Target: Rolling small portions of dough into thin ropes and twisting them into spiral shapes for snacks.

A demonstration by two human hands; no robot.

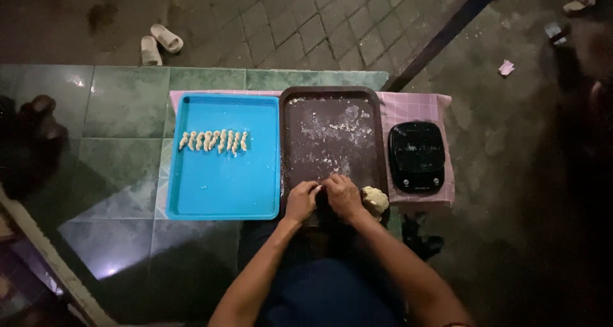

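One blue tray (223, 180) holds about nine twisted dough sticks (214, 141) in a row running left to right, each stick lying lengthwise away from the person. On one brown tray (332, 119), the left hand (301, 199) and right hand (343, 196) curl together at its near edge; what they pinch cannot be seen. A dough lump (375, 200) sits just beside the right hand.

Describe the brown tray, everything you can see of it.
The brown tray is a dark, rectangular, plastic-looking tray with rounded corners and a raised rim. It lies flat on a pink checked cloth, right of the blue tray and left of the black scale. Its floor is dusted with white flour and crumbs. At its near edge the left hand and right hand press together; a dough lump sits at its near right corner.
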